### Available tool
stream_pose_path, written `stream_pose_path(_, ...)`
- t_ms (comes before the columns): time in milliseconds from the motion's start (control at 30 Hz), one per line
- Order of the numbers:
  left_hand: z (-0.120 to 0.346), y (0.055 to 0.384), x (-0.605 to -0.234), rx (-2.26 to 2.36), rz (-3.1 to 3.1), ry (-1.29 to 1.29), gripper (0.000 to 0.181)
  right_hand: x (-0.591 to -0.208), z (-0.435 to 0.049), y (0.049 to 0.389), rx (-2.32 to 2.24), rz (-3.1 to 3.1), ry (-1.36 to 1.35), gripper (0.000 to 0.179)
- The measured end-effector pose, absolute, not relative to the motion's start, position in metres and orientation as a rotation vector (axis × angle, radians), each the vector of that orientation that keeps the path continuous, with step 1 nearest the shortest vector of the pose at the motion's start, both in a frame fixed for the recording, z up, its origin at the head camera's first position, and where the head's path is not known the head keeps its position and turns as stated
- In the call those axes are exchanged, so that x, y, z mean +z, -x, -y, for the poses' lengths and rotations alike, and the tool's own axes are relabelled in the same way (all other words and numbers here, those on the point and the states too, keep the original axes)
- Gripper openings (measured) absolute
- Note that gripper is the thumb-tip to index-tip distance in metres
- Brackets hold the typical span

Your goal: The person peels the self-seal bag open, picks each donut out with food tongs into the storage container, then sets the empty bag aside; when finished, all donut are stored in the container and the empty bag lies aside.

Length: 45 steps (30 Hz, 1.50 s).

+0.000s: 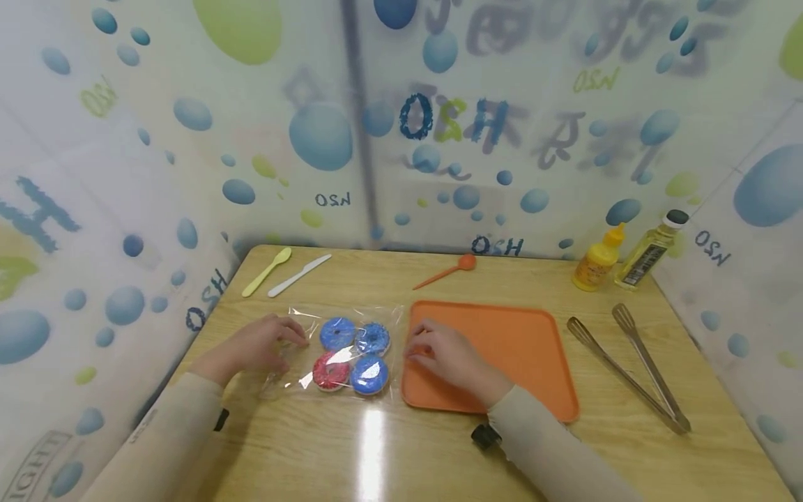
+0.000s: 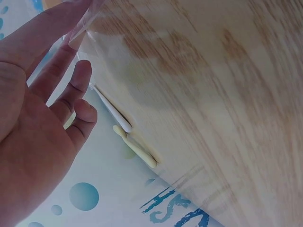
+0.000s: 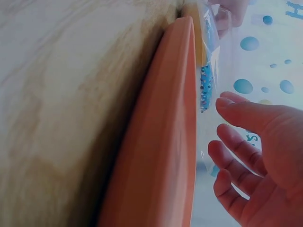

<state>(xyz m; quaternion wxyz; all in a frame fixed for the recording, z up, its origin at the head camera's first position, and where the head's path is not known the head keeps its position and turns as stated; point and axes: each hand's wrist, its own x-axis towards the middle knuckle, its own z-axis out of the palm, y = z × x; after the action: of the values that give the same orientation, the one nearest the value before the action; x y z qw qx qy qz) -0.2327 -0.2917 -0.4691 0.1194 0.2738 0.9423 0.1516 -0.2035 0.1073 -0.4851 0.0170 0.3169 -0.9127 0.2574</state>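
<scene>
A clear plastic bag (image 1: 307, 321) lies on the table with several doughnuts in it: blue-topped ones (image 1: 337, 333) and one red-topped doughnut (image 1: 330, 371). My left hand (image 1: 266, 343) is at the bag's left edge. In the left wrist view, its thumb and forefinger pinch the clear film, while the other fingers stay loosely bent. Over the left side of an orange tray (image 1: 514, 348) hovers my right hand (image 1: 448, 355), close to the bag's right edge. The right wrist view shows its fingers (image 3: 232, 163) loosely curved, with nothing between them and the thumb.
A yellow spoon (image 1: 266, 272) and a white knife (image 1: 300, 275) lie at the back left. Behind the tray is an orange spoon (image 1: 445, 270). Metal tongs (image 1: 649, 376) lie right of it, with a yellow squeeze bottle (image 1: 594, 265) and an oil bottle (image 1: 649, 254) by the wall.
</scene>
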Motion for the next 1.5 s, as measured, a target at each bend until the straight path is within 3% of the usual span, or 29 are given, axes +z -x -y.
stream_pose_path(200, 0.294, 0.231, -0.467, 0.445, -2.755, -0.801, 0.043, -0.481, -0.106, 0.205, 0.840, 2.837, -0.948, 0.018)
stream_pose_path(700, 0.287, 0.235, -0.473, 0.478, -2.765, -0.874, 0.045, -0.485, -0.109, 0.212, 0.887, 2.922, -0.827, 0.013)
stream_pose_path(1100, 0.280, 0.237, -0.472, 0.492, -2.754, -0.798, 0.050, -0.481, -0.109, 0.208, 0.714, 3.057, -0.700, 0.025)
stream_pose_path(1333, 0.275, 0.236, -0.462, 0.591, -2.774, -0.633, 0.038, -0.488, -0.105, 0.208, 0.633, 3.071, -0.709, 0.033)
stream_pose_path(1500, 0.261, 0.236, -0.455, 0.606, -2.874, -0.719, 0.029, -0.490, -0.105, 0.208, 0.611, 3.076, -0.707, 0.037)
